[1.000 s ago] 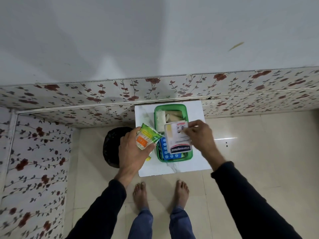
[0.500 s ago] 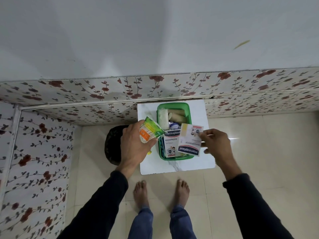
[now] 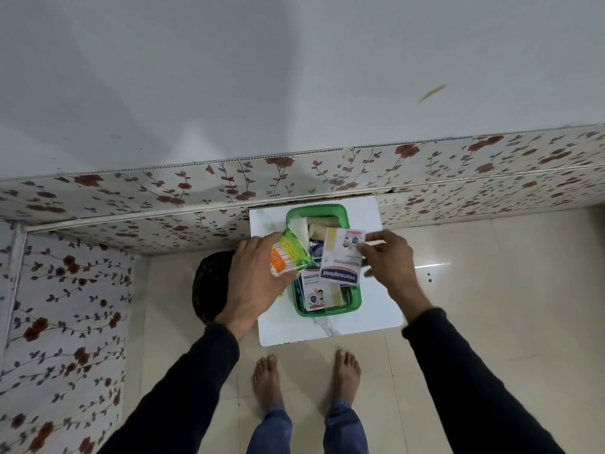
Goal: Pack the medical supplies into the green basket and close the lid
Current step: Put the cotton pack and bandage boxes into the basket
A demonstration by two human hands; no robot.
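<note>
Green basket (image 3: 355,298) sits open on the white table (image 3: 376,322), a "WASHPROOF" plaster box (image 3: 313,291) inside. Left hand (image 3: 253,283) grips a green-orange packet (image 3: 288,255); right hand (image 3: 389,257) pinches a Hansaplast box (image 3: 342,257) above. Bandage rolls (image 3: 322,224) lie farthest.

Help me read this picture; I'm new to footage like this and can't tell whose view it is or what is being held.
A camera worn on a person's head looks down past both arms to their bare feet. A small white table stands against a flowered wall, with an open green basket on it, partly packed with rolls and a plaster box. The left hand holds a green and orange packet over the basket's left edge. The right hand holds a Hansaplast box by its corner above the basket. No lid is visible.
</note>
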